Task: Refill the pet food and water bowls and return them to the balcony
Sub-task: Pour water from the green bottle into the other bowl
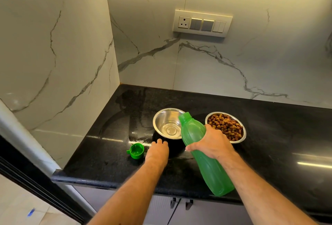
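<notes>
Two round steel bowls sit on your black granite counter: one empty steel bowl, one steel bowl of brown kibble. Your right hand grips one tilted green plastic bottle; your left hand rests flat, fingers relaxed, beside one green cap.

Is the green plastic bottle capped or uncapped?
Uncapped. The green plastic bottle, tilted toward the empty steel bowl in the right hand, has a bare neck; its green cap lies upturned on the black counter.

Two bare forearms, left hand, right hand, no sleeves showing
</notes>
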